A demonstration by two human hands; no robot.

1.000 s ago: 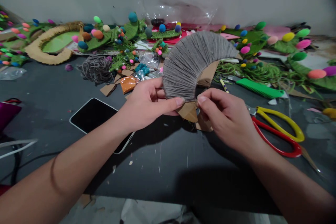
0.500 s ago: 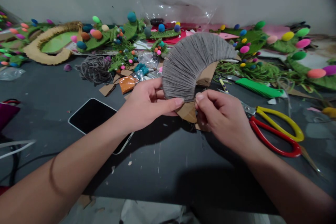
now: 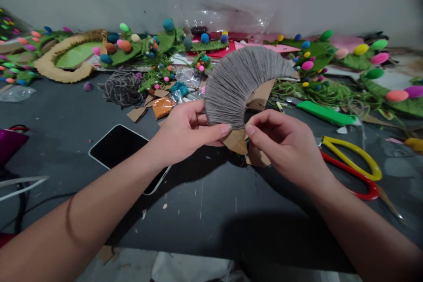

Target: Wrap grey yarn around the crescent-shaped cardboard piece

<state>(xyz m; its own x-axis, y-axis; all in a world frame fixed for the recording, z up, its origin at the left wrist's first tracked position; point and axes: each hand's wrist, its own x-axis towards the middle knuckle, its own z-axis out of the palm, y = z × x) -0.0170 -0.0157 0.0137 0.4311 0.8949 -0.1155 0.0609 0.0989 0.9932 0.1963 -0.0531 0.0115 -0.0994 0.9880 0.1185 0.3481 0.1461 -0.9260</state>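
A curved cardboard crescent (image 3: 235, 141), wound with grey yarn (image 3: 238, 81) over most of its length, is held above the table. My left hand (image 3: 187, 132) is closed on its lower left part, thumb lying across the last turns. Below that thumb the cardboard end is bare and brown. At the inner edge, where the winding stops, my right hand (image 3: 280, 141) pinches the grey yarn between thumb and forefinger; the strand itself is mostly hidden by the fingertips. Another cardboard piece (image 3: 257, 157) shows beneath the right fingers.
Scissors (image 3: 352, 154) with yellow and red handles lie at right, near a green cutter knife (image 3: 327, 112). A phone (image 3: 117, 145) lies under my left forearm. Behind are a grey yarn heap (image 3: 122, 87), a tan crescent (image 3: 49, 68) and green pieces with coloured balls (image 3: 124, 46).
My right hand's fingers have shifted slightly and opened out a little behind the pinch, at the same inner edge. The left hand and the crescent stay nearly in place; the view has moved slightly.
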